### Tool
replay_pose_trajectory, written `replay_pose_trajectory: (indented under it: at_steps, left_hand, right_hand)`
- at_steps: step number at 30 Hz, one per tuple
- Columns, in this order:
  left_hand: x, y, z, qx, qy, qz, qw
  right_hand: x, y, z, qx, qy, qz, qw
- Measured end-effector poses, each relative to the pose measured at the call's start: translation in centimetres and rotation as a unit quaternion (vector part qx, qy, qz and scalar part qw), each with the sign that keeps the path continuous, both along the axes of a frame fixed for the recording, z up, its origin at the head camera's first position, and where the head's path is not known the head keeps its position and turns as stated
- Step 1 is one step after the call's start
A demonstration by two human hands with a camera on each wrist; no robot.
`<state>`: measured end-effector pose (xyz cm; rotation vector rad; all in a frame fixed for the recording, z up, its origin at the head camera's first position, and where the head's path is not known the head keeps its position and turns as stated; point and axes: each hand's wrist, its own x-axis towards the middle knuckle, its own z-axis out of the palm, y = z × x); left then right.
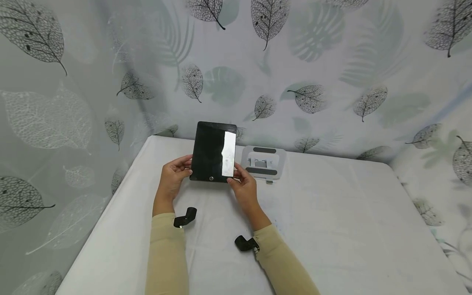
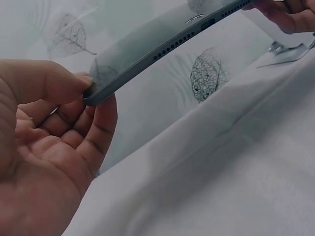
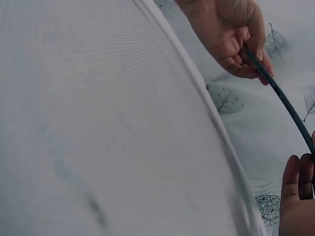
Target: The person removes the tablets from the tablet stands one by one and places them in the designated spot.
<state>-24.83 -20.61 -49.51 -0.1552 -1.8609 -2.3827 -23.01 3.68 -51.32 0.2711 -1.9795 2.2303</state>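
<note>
A black tablet (image 1: 212,151) with a dark screen and a round button at its lower edge is held upright above the white table (image 1: 332,213). My left hand (image 1: 185,167) pinches its lower left corner, thumb on the front and fingers behind. My right hand (image 1: 236,175) grips the lower right corner. In the left wrist view the tablet's thin bottom edge (image 2: 167,46) with its port and speaker holes runs from my left hand (image 2: 86,93) toward the right hand (image 2: 288,12). The right wrist view has the tablet edge (image 3: 285,101) between the left hand (image 3: 246,56) and right fingers (image 3: 298,196).
A grey tablet stand (image 1: 262,162) lies on the table just behind and right of the tablet, near the back wall. Leaf-patterned walls close in the table at the back and on the left. Black wrist cameras (image 1: 185,217) sit on both beige sleeves.
</note>
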Motion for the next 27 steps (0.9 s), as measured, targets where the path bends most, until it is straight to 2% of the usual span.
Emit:
replay_pose_trajectory:
  at_steps: [7, 14, 21, 27]
  left_hand:
    - [-0.1, -0.3, -0.4, -0.033, -0.057, 0.009, 0.9978]
    - [-0.1, -0.4, -0.5, -0.081, -0.125, 0.021, 0.9886]
    - [-0.2, -0.4, -0.7, -0.133, -0.162, 0.028, 0.9773]
    - [0.0, -0.5, -0.6, -0.171, -0.176, 0.018, 0.9694]
  right_hand:
    - [-0.2, -0.2, -0.8, 0.038, -0.028, -0.008, 0.999]
    - [-0.3, 0.0, -1.2, 0.077, -0.062, -0.002, 0.995]
    - [-0.5, 0.1, -1.4, 0.08, -0.086, -0.003, 0.993]
    - [-0.7, -0.1, -1.5, 0.095, -0.102, -0.008, 0.99]
